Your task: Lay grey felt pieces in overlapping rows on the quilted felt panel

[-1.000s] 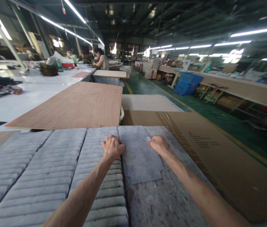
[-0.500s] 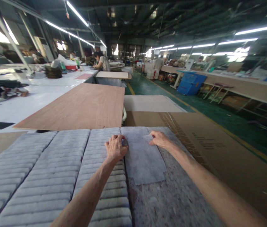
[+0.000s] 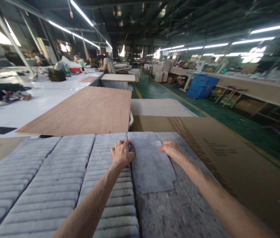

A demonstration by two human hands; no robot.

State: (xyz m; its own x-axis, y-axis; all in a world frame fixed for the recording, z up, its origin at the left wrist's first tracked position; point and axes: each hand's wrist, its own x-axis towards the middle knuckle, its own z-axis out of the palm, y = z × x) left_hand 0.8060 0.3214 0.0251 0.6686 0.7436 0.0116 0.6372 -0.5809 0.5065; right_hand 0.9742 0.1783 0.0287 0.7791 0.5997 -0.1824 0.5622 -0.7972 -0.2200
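A pale grey, felt-like sheet (image 3: 151,172) lies flat on a mottled grey mat (image 3: 169,211), with further pale pieces under its far end. My right hand (image 3: 172,149) is closed at the sheet's right edge, fingertips pinched on it. At its left edge, my left hand (image 3: 122,153) rests with curled fingers across the boundary with a row of overlapped pale pads (image 3: 107,195). A small dark grey patch shows between that thumb and forefinger; what it is, I cannot make out.
More rows of overlapped pads (image 3: 48,178) spread to the left. Beyond them lies a plywood board (image 3: 87,112) on a white table (image 3: 55,94). Brown cardboard (image 3: 192,145) extends on the right. Blue boxes (image 3: 202,86) stand by the aisle. A person (image 3: 108,65) leans over a far table.
My right hand has shifted slightly right and nearer to me along the sheet's edge. The left hand stays in place. The camera view has moved a little.
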